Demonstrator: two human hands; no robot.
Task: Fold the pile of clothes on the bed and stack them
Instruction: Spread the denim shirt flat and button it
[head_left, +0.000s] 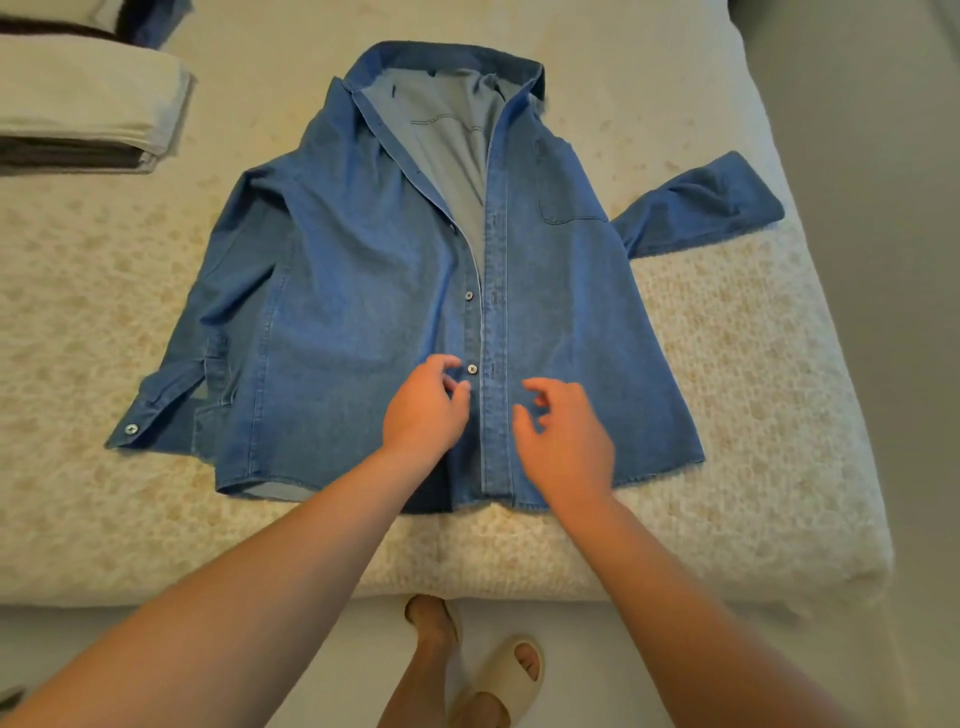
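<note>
Lying face up with its front placket open, the shirt (363, 291) is spread flat near the bed's (727, 415) front edge, likely for buttoning before folding. Its long axis runs front to back, collar toward the far edge. The left hand (423, 410) and right hand (566, 441) hover loosely curled over the lower placket, seemingly gripping nothing. Folded clothes (88, 114) sit stacked at the far left corner.

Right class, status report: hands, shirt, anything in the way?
Left hand and right hand loosely curled, no grip, over the shirt front. Shirt flat on bed, unbuttoned, unfolded. Folded stack far left, clear.
</note>
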